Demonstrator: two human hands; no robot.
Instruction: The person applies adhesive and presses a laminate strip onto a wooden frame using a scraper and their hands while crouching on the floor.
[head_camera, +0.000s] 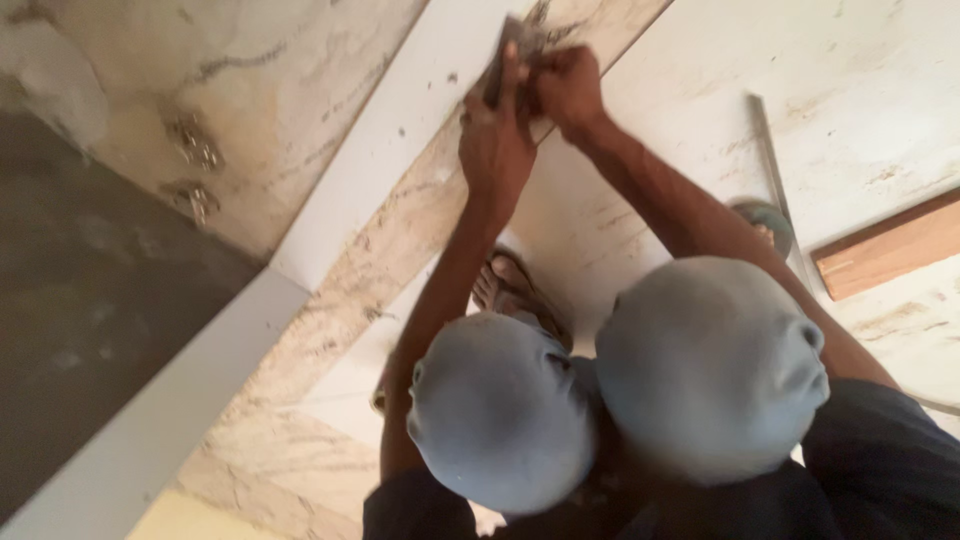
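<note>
From up here I see both my hands reaching out past my grey-padded knees (700, 370) to the pale veined marble floor (860, 90). My left hand (495, 135) and my right hand (568, 88) are closed together around a small dark flat tool (510, 45), which sits at the joint where the floor slab meets a brown-streaked stone border strip (400, 235) beside a plain white strip (400, 120). The fingers of both hands are curled tight on the tool; how the fingertips lie beneath it I cannot tell.

My worry is a slip. With both hands bearing on so small a tool, a sudden skid off the joint could drag my knuckles across the stone or scratch the polished face. The hands are crowded, so one could catch the other.

My sandalled foot (520, 290) sits just behind the left wrist, and a thin metal rod (772, 170) and a reddish wooden block (890, 245) lie near my right side; shifting my weight could knock them.
</note>
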